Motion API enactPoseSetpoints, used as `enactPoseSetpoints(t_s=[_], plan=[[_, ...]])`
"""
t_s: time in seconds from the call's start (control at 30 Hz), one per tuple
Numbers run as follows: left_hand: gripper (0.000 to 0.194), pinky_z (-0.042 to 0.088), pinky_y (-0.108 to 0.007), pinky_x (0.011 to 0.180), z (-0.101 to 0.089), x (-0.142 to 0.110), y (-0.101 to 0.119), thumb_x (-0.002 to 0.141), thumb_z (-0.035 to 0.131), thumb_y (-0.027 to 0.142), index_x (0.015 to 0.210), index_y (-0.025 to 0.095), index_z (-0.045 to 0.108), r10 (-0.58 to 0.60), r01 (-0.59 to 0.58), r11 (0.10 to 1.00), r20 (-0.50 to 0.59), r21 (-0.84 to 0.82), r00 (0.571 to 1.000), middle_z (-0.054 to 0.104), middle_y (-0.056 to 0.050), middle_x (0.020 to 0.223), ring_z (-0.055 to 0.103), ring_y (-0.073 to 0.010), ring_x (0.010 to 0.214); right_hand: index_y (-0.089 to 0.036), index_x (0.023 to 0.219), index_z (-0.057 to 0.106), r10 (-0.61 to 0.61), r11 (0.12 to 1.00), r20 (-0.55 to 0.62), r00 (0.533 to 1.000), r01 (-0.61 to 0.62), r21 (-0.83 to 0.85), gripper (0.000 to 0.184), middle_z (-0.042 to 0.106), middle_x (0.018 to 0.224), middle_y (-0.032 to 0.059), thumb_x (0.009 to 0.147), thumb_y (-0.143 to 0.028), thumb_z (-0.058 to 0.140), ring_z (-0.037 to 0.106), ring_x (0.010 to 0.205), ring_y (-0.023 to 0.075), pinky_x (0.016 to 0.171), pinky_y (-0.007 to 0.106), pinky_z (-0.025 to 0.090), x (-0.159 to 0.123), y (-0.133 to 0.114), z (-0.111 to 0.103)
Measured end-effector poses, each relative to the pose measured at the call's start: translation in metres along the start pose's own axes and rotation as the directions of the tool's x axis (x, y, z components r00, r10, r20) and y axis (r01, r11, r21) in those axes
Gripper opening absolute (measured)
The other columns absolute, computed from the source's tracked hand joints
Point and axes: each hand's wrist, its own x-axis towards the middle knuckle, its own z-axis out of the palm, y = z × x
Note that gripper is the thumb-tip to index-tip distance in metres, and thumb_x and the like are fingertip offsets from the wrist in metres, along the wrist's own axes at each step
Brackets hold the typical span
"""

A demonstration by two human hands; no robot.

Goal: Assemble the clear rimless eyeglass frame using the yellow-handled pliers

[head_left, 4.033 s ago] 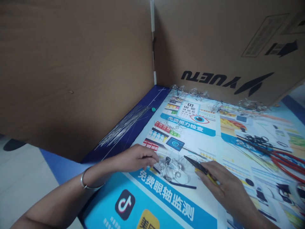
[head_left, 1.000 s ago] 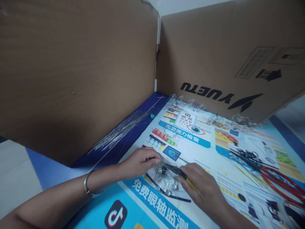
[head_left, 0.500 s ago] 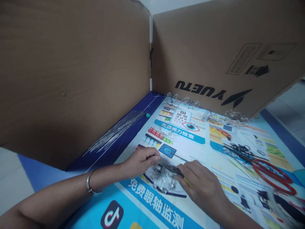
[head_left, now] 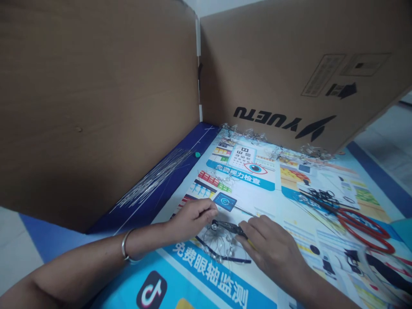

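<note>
My left hand (head_left: pixel 195 219) is closed in a pinch just above the printed mat, on what looks like thin wire; its fingertips hide most of it. My right hand (head_left: pixel 273 246) is wrapped round pliers (head_left: pixel 229 227) with dark jaws and yellow on the handles. The jaws point left, their tips close to my left fingertips, at a small shiny round piece (head_left: pixel 214 225). Right below the jaws is a tangle of clear beads and fine wire loops (head_left: pixel 223 245). Whether the tangle hangs from my fingers or lies on the mat, I cannot tell.
Brown cardboard panels (head_left: pixel 96 107) stand left and behind. Straight silvery wires (head_left: pixel 151 178) lie along the left panel. Clear wire pieces (head_left: pixel 247 134) line the back one. At right are red-handled scissors (head_left: pixel 363 229), black rings (head_left: pixel 325 196) and a clear roll (head_left: pixel 367 262). A small green lump (head_left: pixel 197 154) sits near the corner.
Four seconds ago the pliers were apart from my left hand, right of the tangle. Since then they have come left to my fingertips, and their jaws have turned slightly. The camera view has shifted.
</note>
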Motion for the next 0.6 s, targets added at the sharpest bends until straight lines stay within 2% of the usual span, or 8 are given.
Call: enactPoseSetpoints(t_s=[0.17, 0.33, 0.5, 0.6], plan=[[0.023, 0.039, -0.022, 0.060, 0.0002, 0.0000, 0.0029, 0.090, 0.039, 0.028, 0.077, 0.014, 0.053, -0.011, 0.011, 1.000, -0.012, 0.021, 1.000, 0.052, 0.001, 0.068, 0.047, -0.0111, 0.064, -0.015, 0.095, 0.059, -0.011, 0.999, -0.040, 0.999, 0.012, 0.035, 0.016, 0.060, 0.077, 0.0069, 0.090, -0.024, 0.047, 0.054, 0.074, 0.0185, 0.070, 0.033, 0.043, -0.0007, -0.0012, -0.0007], [0.023, 0.038, -0.022, 0.059, -0.0002, -0.0001, 0.0036, 0.090, 0.040, 0.028, 0.076, 0.014, 0.053, -0.007, 0.008, 1.000, -0.017, 0.025, 1.000, 0.052, 0.001, 0.067, 0.047, -0.0110, 0.063, -0.015, 0.096, 0.058, -0.009, 0.999, -0.025, 1.000, 0.010, 0.036, 0.014, 0.060, 0.078, 0.0067, 0.089, -0.023, 0.049, 0.054, 0.077, 0.0193, 0.072, 0.034, 0.042, -0.0019, -0.0011, -0.0002], [0.023, 0.038, -0.021, 0.058, -0.0001, -0.0003, 0.0014, 0.090, 0.040, 0.028, 0.077, 0.014, 0.053, -0.009, 0.010, 1.000, -0.006, 0.011, 1.000, 0.051, 0.001, 0.067, 0.046, -0.0106, 0.063, -0.015, 0.093, 0.059, 0.005, 0.996, -0.034, 0.999, -0.002, 0.091, 0.015, 0.059, 0.075, 0.0059, 0.089, -0.023, 0.047, 0.054, 0.069, 0.0173, 0.065, 0.032, 0.043, 0.0011, -0.0006, -0.0030], [0.022, 0.039, -0.021, 0.059, -0.0004, -0.0001, 0.0018, 0.090, 0.040, 0.027, 0.077, 0.014, 0.053, -0.014, 0.014, 1.000, -0.001, 0.001, 1.000, 0.051, 0.001, 0.067, 0.046, -0.0106, 0.064, -0.015, 0.092, 0.059, 0.018, 0.992, -0.052, 0.998, -0.012, 0.124, 0.015, 0.060, 0.075, 0.0063, 0.089, -0.023, 0.046, 0.056, 0.072, 0.0180, 0.067, 0.032, 0.045, 0.0026, -0.0002, -0.0034]])
